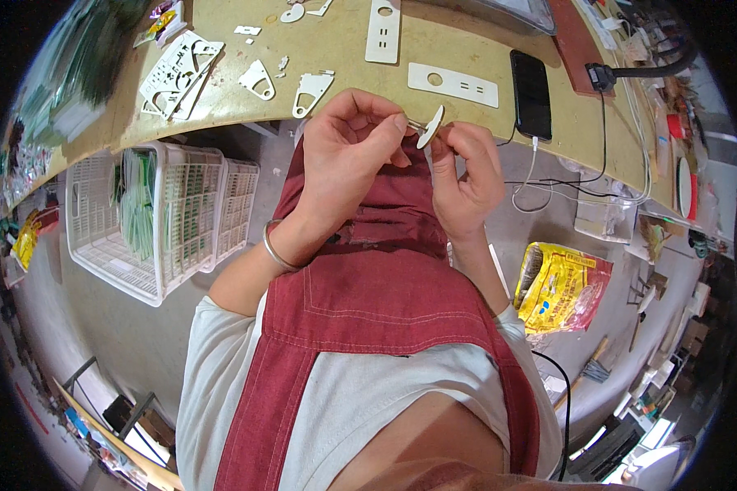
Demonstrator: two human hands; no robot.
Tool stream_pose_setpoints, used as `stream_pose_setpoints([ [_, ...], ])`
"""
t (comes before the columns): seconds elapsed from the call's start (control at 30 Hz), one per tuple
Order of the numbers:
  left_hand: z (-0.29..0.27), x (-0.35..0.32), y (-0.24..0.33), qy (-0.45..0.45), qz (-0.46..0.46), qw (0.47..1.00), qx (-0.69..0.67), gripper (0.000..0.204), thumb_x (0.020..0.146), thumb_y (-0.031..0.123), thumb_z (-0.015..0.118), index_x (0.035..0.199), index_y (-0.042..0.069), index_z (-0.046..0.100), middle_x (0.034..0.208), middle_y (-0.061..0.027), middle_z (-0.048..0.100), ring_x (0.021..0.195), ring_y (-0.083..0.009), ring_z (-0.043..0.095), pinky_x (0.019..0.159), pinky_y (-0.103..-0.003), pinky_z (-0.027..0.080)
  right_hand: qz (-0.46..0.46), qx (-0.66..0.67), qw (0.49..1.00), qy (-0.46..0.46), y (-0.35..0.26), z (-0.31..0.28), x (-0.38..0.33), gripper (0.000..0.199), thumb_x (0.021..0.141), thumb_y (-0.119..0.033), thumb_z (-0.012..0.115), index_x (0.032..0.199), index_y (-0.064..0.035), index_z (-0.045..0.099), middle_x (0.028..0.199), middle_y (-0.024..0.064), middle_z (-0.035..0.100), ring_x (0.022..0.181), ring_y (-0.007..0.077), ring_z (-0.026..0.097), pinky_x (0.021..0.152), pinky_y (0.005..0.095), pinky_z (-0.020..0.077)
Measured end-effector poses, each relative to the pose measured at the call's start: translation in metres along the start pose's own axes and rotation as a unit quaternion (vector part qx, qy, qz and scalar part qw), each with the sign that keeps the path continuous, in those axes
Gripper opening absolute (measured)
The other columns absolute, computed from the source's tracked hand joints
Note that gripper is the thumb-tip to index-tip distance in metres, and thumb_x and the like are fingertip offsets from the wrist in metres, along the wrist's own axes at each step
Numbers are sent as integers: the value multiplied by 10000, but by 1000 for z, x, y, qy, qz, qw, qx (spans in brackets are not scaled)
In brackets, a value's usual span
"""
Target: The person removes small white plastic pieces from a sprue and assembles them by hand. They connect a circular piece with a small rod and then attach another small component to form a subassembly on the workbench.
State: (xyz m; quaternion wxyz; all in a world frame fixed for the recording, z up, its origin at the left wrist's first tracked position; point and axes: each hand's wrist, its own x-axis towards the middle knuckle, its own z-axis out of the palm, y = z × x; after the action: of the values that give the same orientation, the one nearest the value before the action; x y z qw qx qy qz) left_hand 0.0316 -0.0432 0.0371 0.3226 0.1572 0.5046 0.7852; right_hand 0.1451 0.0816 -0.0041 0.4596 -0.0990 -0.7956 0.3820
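Note:
Over my lap, just off the table's front edge, I hold a small round white disc (431,128) tilted nearly edge-on. My right hand (469,173) pinches it at its right side with thumb and fingers. A thin light-coloured rod (415,125) meets the disc from the left, and its other end runs into the closed fingers of my left hand (354,141). How rod and disc are joined is too small to tell. Flat white cut-out pieces lie beyond my hands: a triangular one (313,92), a similar one (258,80) and a rectangular plate (454,84).
The yellowish table (344,51) also carries another plate (383,31), a stack of cut-out sheets (182,74), and a black phone (531,94) with a cable hanging over the edge. White plastic crates (160,221) stand at left on the floor; a yellow bag (561,286) at right.

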Motion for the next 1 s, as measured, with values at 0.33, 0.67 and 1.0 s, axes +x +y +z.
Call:
stream_pose_setpoints([
  [0.33, -2, 0, -3, 6, -11, 1000, -2, 132, 954, 61, 704, 1030, -27, 641, 893, -113, 734, 657, -142, 662, 612, -267, 551, -54, -33, 998, -5, 1, 0, -1, 196, 859, 66, 713, 1050, 29, 682, 1018, 173, 669, 872, 291, 656, 770, 329, 536],
  [0.67, 0, -2, -5, -4, 26, 1000, 9, 150, 956, 31, 700, 1080, -39, 652, 936, -102, 729, 715, -125, 677, 644, -253, 580, -47, -36, 998, -2, 0, 2, -2, 185, 869, 50, 721, 1049, 34, 681, 1014, 175, 666, 874, 297, 659, 774, 334, 537],
  [1.0, -3, -4, 2, -61, 9, 998, 27, 186, 966, 34, 708, 1134, -36, 668, 954, -54, 725, 817, -90, 670, 711, -227, 561, 234, 272, 933, -9, -6, 0, -1, 69, 981, -14, 677, 1027, 25, 644, 926, 24, 622, 786, 70, 568, 680, 217, 462],
])
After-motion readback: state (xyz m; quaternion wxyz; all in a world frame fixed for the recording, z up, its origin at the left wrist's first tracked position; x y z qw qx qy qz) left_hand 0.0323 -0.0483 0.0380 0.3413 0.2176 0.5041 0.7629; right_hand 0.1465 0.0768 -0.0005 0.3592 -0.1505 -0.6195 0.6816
